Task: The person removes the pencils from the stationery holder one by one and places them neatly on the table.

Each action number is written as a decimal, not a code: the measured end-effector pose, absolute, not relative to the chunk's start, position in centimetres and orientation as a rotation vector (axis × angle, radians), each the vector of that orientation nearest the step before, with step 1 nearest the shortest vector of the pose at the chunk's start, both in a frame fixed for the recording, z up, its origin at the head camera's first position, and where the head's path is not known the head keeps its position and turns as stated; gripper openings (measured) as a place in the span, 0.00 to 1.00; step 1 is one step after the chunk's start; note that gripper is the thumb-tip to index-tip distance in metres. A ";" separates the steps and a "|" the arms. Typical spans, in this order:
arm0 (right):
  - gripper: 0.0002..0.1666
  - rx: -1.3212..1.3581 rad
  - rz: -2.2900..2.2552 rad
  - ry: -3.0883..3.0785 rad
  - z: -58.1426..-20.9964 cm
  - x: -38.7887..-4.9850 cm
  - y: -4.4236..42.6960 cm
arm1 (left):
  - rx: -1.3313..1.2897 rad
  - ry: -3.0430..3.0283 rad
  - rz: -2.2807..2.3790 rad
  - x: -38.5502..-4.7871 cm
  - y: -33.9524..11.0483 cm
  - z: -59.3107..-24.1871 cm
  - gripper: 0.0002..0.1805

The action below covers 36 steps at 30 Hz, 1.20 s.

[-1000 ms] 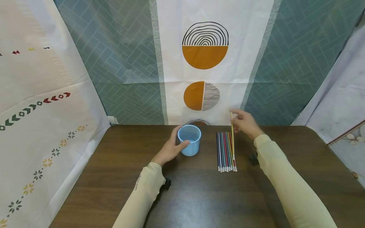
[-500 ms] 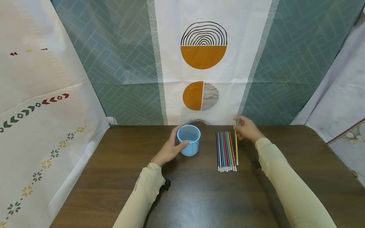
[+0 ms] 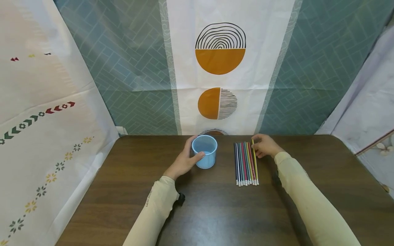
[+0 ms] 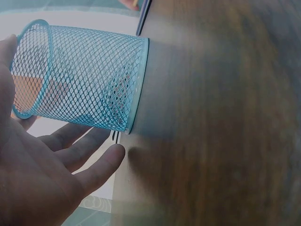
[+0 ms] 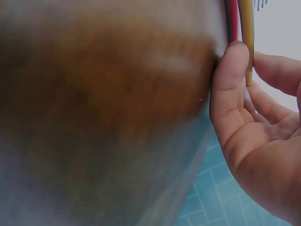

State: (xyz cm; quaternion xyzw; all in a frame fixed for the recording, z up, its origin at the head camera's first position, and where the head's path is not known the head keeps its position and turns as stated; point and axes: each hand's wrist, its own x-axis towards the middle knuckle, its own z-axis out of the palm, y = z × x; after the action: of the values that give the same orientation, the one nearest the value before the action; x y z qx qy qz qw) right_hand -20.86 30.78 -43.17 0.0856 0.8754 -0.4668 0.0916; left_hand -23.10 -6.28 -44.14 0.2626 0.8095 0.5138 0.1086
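A light blue mesh pencil cup (image 3: 206,161) stands upright on the table. My left hand (image 3: 181,163) holds it from the left, the thumb at its near side and the fingers around behind. In the left wrist view the mesh cup (image 4: 89,77) looks empty. My right hand (image 3: 266,147) pinches a yellow pencil (image 3: 256,167) near its far end, beside a row of pencils (image 3: 244,164) in several colours. Their eraser ends face me. Up close in the right wrist view, the yellow pencil (image 5: 247,23) sits between thumb and fingers, next to a red pencil (image 5: 232,21).
The dark wooden table (image 3: 215,212) ends at a back edge just beyond the cup and pencils. A patterned cloth (image 3: 141,112) hangs behind it. More cloth (image 3: 61,164) hangs along the left side, and a pale sheet (image 3: 363,112) at the right.
My right hand has moved the yellow pencil from over the row to its right side, then down and nearer, its eraser end now level with the others. The left hand and cup have not moved.
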 end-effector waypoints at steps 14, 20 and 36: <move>0.27 0.248 -1.366 2.618 -43.5 -20.9 30.8 | 0.750 2.372 1.509 -23.0 -6.2 -43.8 0.45; 0.27 0.262 -1.372 2.609 -43.8 -21.0 30.7 | 0.738 2.364 1.512 -23.0 -6.3 -44.0 0.46; 0.25 0.248 -1.320 2.618 -43.4 -21.2 29.9 | 0.761 2.376 1.516 -22.9 -6.4 -44.1 0.45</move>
State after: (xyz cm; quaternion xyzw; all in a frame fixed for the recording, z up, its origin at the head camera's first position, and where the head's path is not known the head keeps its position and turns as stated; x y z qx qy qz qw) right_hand -21.17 29.87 -43.42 0.0838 0.8854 -0.4464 0.0993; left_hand -22.92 -6.36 -44.08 0.2590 0.8089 0.5160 0.1112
